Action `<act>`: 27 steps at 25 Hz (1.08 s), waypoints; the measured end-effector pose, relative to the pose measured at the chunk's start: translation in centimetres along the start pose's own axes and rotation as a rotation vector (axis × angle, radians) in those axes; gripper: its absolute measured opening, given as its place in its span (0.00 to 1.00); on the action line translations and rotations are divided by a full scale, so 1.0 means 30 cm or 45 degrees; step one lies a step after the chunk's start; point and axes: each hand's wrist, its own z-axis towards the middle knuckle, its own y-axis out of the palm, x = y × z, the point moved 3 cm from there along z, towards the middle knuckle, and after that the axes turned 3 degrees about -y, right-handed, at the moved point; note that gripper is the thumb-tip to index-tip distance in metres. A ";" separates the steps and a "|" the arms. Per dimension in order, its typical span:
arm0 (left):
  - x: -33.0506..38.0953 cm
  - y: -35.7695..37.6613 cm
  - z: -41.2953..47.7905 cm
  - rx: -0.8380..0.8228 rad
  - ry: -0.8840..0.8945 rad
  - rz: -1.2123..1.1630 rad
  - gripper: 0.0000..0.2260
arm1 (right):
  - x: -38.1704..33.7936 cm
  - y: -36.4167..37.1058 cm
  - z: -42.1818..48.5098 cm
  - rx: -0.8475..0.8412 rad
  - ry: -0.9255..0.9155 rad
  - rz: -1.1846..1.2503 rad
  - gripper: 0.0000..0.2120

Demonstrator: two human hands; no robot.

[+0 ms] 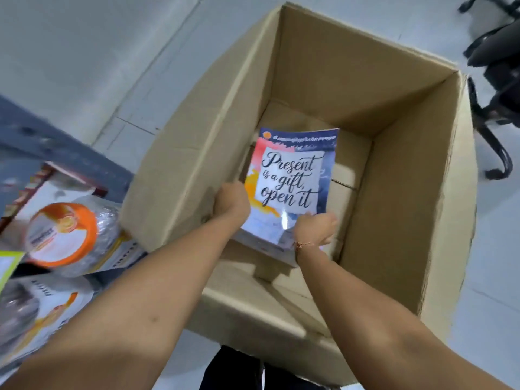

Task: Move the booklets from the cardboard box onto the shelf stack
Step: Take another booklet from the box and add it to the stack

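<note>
A big open cardboard box (394, 226) stands on the floor below me. Inside it is a small stack of glossy booklets (292, 175) with a blue, red and orange cover reading "Present is a gift, open it". My left hand (232, 201) grips the stack's left edge. My right hand (315, 229), with a thin bracelet at the wrist, holds its near right corner. The stack is tilted up above the box's bottom. The shelf (56, 153) sits at the left.
On the grey shelf at the left lie plastic-wrapped orange-lidded containers (64, 235) and printed packs (42, 311). A black office chair base (495, 88) stands at the upper right on the pale floor. The box's near flap (253, 313) hangs toward my legs.
</note>
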 end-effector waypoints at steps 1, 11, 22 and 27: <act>-0.010 -0.078 -0.061 0.089 0.049 -0.050 0.10 | -0.047 -0.038 -0.039 0.012 -0.109 0.074 0.14; -0.494 -0.900 -1.006 2.022 0.392 -0.622 0.19 | -0.723 -0.601 -0.863 -0.163 -1.594 1.248 0.16; -1.037 -1.528 -1.480 2.015 -0.535 -0.659 0.02 | -1.284 -0.871 -1.886 -0.440 -2.523 0.904 0.11; -1.099 -1.546 -1.365 1.479 -0.919 -0.501 0.13 | -1.317 -0.706 -1.886 -0.614 -2.489 -0.007 0.14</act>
